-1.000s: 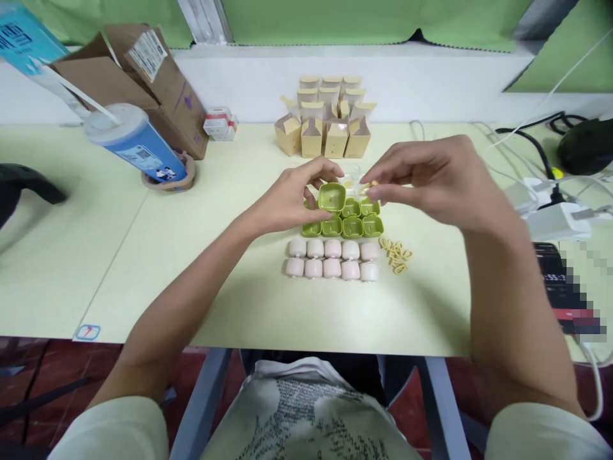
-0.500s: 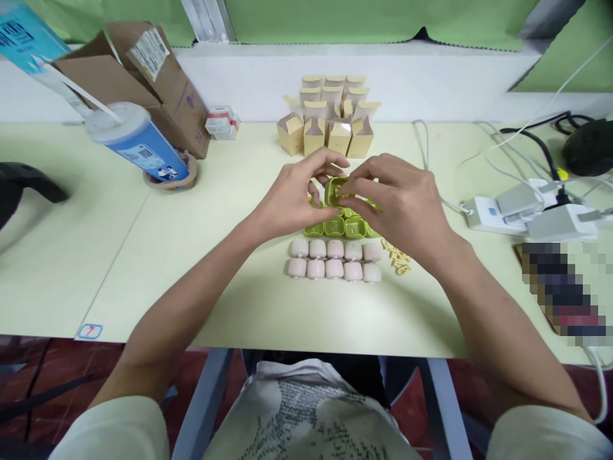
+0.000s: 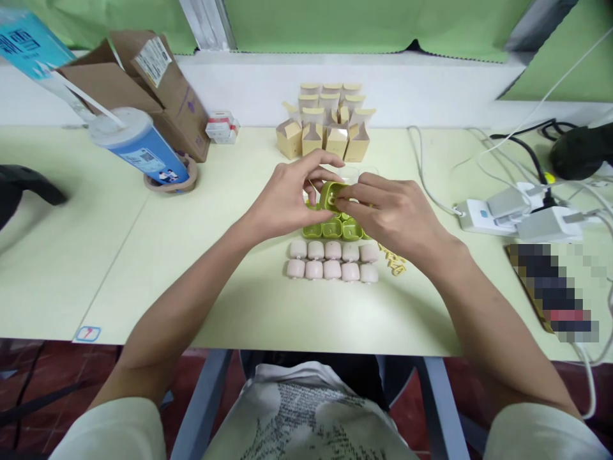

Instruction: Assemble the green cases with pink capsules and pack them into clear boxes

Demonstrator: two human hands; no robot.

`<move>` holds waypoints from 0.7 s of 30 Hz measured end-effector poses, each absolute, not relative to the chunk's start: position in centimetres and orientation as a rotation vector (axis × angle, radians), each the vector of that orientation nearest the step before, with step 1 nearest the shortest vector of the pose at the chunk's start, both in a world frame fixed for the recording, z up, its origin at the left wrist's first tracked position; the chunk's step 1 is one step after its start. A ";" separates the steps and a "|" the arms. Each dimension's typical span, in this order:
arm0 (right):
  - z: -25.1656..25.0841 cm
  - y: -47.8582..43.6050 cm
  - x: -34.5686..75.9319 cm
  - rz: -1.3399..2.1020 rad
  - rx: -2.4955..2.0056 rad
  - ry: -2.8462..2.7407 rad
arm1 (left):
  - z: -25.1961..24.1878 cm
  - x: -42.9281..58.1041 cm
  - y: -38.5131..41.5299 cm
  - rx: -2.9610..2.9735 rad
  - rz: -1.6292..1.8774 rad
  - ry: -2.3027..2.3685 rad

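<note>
Above the table, my left hand (image 3: 282,199) curls its thumb and fingers around a small square green plastic cup (image 3: 326,195), tilted with its opening toward the right. My right hand (image 3: 396,214) is closed, its fingertips pinched together at the cup's mouth; what they hold, if anything, is hidden. A small ring-like detail shows inside the cup. Below the hands sit several more green cups (image 3: 332,229), partly covered by them. Nearer to me, two rows of pale pink and whitish rounded pieces (image 3: 332,270) lie on the table. Small yellow pieces (image 3: 396,264) are heaped to their right.
Several open cream-coloured boxes (image 3: 312,138) stand at the back. Clear cups (image 3: 349,172) show behind my hands. At left are a blue drink cup (image 3: 148,150) in a holder and a brown carton (image 3: 179,105). Right holds chargers (image 3: 550,222), cables and a pixelated phone-like object (image 3: 548,287).
My right fingertips have drawn together at the mouth of the green cup, and the cup's inside shows more. My left hand keeps its hold. The whole view has shifted slightly.
</note>
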State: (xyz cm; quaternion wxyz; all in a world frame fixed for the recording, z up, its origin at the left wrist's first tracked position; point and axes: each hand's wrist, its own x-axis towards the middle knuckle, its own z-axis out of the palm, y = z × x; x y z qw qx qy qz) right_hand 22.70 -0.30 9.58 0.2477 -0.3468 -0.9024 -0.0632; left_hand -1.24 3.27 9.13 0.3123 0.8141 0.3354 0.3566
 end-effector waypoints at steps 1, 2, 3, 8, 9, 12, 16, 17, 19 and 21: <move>9.6 -0.3 22.8 -0.182 -0.950 -2.468 | 9.2 -1.2 3.2 2.151 0.936 0.888; 9.6 -0.3 22.8 -0.196 -0.957 -2.468 | 9.2 -1.2 3.2 2.153 0.931 0.890; 9.6 -0.3 22.8 -0.212 -0.964 -2.465 | 9.2 -1.2 3.2 2.154 0.929 0.893; 9.4 -0.6 22.5 -0.249 -0.979 -2.447 | 9.2 -1.2 3.0 2.164 0.925 0.902; 9.4 -0.7 22.4 -0.243 -0.982 -2.445 | 9.2 -1.1 3.0 2.171 0.925 0.906; 9.2 -0.7 22.3 -0.214 -0.983 -2.454 | 9.2 -1.1 2.9 2.206 0.935 0.912; 9.1 -0.5 22.6 -0.268 -0.945 -2.501 | 9.1 -1.2 3.0 2.257 0.934 0.908; 9.1 -0.4 22.6 -0.302 -0.930 -2.509 | 9.0 -1.2 3.1 2.268 0.930 0.907; 8.9 -0.2 22.6 -0.360 -0.894 -2.516 | 9.0 -1.1 3.2 2.290 0.923 0.898; 8.6 -0.1 22.4 -0.382 -0.861 -2.509 | 8.9 -1.1 3.3 2.309 0.915 0.882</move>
